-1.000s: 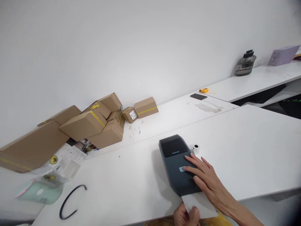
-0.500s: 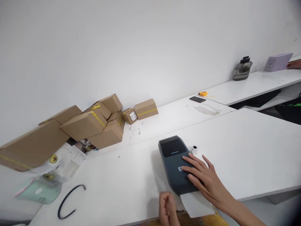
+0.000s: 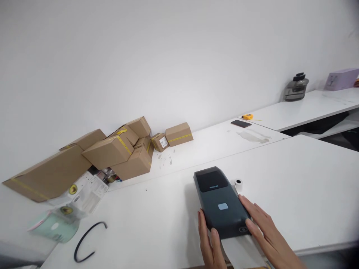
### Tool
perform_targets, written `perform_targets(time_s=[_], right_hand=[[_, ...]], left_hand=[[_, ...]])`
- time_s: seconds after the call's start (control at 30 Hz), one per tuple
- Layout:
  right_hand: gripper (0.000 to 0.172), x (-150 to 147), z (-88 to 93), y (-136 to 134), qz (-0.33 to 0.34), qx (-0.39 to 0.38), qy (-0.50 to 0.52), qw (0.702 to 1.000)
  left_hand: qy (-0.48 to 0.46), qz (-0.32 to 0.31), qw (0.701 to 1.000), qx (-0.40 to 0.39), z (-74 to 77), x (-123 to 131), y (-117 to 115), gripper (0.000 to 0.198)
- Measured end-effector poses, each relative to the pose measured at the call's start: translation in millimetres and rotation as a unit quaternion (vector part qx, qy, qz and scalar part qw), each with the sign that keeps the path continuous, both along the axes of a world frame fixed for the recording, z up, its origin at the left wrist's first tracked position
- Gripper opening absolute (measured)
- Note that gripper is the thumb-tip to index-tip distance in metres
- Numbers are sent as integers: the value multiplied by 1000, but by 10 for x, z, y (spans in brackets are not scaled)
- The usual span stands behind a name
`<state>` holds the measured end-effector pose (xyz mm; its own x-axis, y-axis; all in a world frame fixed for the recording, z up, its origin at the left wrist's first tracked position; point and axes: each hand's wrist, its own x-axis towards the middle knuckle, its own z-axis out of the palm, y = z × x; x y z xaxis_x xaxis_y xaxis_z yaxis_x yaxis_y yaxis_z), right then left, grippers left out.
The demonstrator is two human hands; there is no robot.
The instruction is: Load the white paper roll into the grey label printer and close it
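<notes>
A dark blue-grey label printer (image 3: 221,220) lies on the white table, with a black window at its far end and a light blue button on top. White paper (image 3: 242,252) sticks out of its near end and hangs toward the table edge. My left hand (image 3: 210,241) grips the printer's left side, thumb near the front corner. On the opposite side, my right hand (image 3: 266,231) holds the right edge, its thumb at the near right corner. Just behind the printer on the right sits a small white paper roll (image 3: 238,184).
Cardboard boxes (image 3: 109,151) are piled at the back left by the wall. Nearer are a plastic pouch (image 3: 56,226) and a black curved band (image 3: 84,243). A phone (image 3: 241,123), a tape measure (image 3: 247,117), a dark jug (image 3: 295,87) and a purple box (image 3: 342,79) stand farther right.
My right hand has left the button and moved to the printer's right side. My left hand has risen from the table edge and taken hold of the left side. The view has shifted slightly.
</notes>
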<state>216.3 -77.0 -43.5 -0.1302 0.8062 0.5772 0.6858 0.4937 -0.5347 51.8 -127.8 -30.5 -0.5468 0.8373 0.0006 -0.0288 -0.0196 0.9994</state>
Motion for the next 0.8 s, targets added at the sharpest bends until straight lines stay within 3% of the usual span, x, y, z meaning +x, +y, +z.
perform_targets(time_s=[0.1, 0.2, 0.33, 0.4, 0.47, 0.53, 0.63, 0.8], right_hand=[[57, 4, 7, -20, 3, -4, 5, 1000], [55, 23, 128, 34, 16, -18, 31, 999], [50, -47, 540, 339, 41, -42, 76, 995], [50, -146, 797, 600, 66, -44, 103, 991], [53, -269, 1027, 897, 87, -39, 138, 986], [57, -389, 1204, 1190, 100, -40, 172, 979], [63, -521, 1368, 1562, 102, -55, 184, 976], [67, -634, 1460, 1997, 84, -71, 169, 979]], left_hand=[[-2, 12, 1000, 1, 39, 11, -4, 83], [-10, 23, 1000, -2, 203, -37, 25, 73], [-20, 5, 996, 86, 589, -210, 263, 65], [0, 12, 994, 111, 760, -328, 495, 58], [29, 21, 992, 121, 841, -441, 761, 51], [42, 11, 994, 105, 805, -531, 1003, 47], [95, -30, 994, 39, 587, -595, 1220, 39], [154, -67, 986, -21, 247, -562, 1238, 41]])
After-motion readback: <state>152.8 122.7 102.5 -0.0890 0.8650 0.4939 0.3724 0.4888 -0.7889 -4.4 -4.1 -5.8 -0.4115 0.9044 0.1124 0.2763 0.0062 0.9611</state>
